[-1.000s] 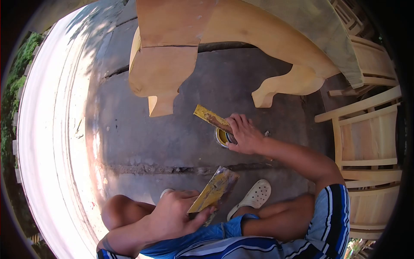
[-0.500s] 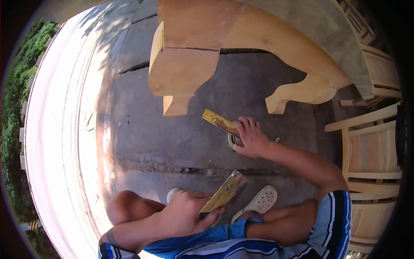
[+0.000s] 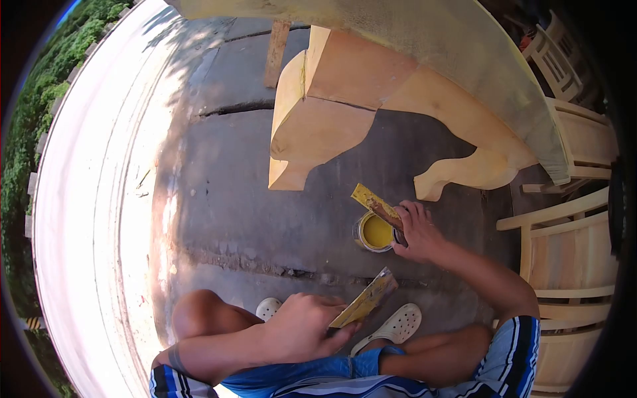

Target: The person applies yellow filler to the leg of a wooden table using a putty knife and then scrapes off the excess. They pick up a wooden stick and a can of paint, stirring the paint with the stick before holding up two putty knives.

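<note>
My right hand [image 3: 421, 233] is closed around a putty knife [image 3: 377, 204] whose flat blade is smeared yellow. The blade reaches over the rim of an open can [image 3: 359, 234] holding yellow paste [image 3: 377, 232]. A dark edge shows under my right fingers beside the can; I cannot make out what it is. Nearer my lap, my left hand [image 3: 302, 326] grips a flat scraper [image 3: 365, 302] with yellow paste spread on its face. Beyond the can, a carved wooden leg [image 3: 338, 126] stands under a pale panel [image 3: 458, 46].
A second curved leg [image 3: 458, 171] stands to the right. Unpainted wooden chairs [image 3: 570, 252] line the right side. My clog [image 3: 398, 326] rests on the grey concrete floor [image 3: 225, 172], which has a rough crack [image 3: 265, 265]. A bright road [image 3: 93, 199] runs along the left.
My right hand has drawn to the right of the can, so the yellow paste inside now shows. The view has shifted slightly. My left hand still holds its scraper.
</note>
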Motion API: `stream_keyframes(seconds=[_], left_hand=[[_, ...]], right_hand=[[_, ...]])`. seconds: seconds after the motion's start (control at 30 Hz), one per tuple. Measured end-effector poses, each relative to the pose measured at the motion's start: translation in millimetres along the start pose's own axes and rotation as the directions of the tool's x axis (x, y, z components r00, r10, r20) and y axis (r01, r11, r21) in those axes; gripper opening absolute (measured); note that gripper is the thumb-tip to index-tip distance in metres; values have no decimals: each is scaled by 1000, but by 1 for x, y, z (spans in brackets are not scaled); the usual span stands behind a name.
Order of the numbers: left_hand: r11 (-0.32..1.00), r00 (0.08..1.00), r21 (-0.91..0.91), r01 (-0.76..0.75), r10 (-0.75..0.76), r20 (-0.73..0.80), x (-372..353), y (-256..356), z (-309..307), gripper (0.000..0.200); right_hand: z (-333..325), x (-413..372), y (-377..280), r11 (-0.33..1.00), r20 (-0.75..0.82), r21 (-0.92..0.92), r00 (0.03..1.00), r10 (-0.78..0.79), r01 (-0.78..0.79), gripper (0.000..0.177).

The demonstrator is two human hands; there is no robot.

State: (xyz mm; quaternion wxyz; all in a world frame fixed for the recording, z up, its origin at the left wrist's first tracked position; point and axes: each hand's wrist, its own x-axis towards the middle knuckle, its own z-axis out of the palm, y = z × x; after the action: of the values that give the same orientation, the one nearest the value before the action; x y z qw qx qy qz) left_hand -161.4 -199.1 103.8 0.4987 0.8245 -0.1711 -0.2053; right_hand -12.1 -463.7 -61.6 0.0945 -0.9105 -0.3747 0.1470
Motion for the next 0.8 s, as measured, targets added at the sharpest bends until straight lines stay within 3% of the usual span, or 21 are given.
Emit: stream_keyframes(seconds=[0.1, 0.2, 0.3, 0.4, 0.5, 0.6, 0.7, 0.8], left_hand=[[1000, 1000, 1, -18, 18, 11, 0, 4, -2, 20], [1000, 999, 5, -28, 28, 35, 2, 6, -6, 21], [998, 998, 7, -59, 59, 24, 3, 7, -11, 22], [997, 997, -4, -83, 83, 1, 2, 6, -16, 22], [995, 996, -11, -94, 94, -2, 3, 7, -18, 22], [994, 994, -19, -112, 112, -1, 4, 11, -19, 23], [992, 992, -15, -124, 124, -11, 3, 16, -19, 22], [991, 991, -23, -132, 132, -22, -1, 19, -19, 19]], right_hand=[[-38, -27, 7, 991, 50, -95, 994, -92, 97, 80], [-85, -54, 4, 992, -6, -78, 995, -99, 98, 81], [-135, -86, -3, 999, -42, 36, 999, 26, -25, 83], [-165, -126, 0, 997, -255, 73, 966, 39, -21, 83], [-190, -153, -4, 988, -481, 125, 865, 141, -91, 86], [-223, -158, -13, 995, -605, 103, 793, 73, -13, 86], [-243, -156, -22, 997, -616, 82, 786, 50, 1, 86], [-233, -140, -33, 1000, -427, 11, 904, 1, 4, 87]])
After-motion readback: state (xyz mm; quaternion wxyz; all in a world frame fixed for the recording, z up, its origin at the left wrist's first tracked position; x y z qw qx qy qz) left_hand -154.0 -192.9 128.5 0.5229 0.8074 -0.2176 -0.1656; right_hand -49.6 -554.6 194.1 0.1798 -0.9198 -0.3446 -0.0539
